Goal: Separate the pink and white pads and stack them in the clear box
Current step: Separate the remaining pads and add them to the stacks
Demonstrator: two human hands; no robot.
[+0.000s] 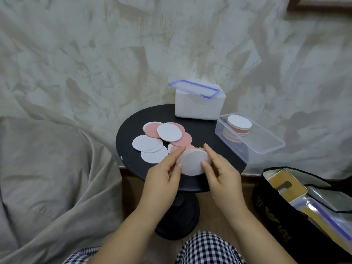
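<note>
Both hands hold a small stack of round pads [193, 162] above the near part of the black round table [125, 141]; its top face is white, with pink edges behind. My left hand [163, 176] grips the stack's left rim and my right hand [219, 172] pinches its right rim. Several loose pink and white pads [167, 132] lie spread on the table. The clear box [266, 143] sits at the table's right edge and holds a stack of pads with a white pad [239, 121] on top.
A white box with a blue-rimmed clear lid [198, 103] stands at the table's far side. A black bag [304, 206] with packets lies on the floor at right. Grey cloth [57, 168] drapes the left and back. Checked trouser legs show at the bottom.
</note>
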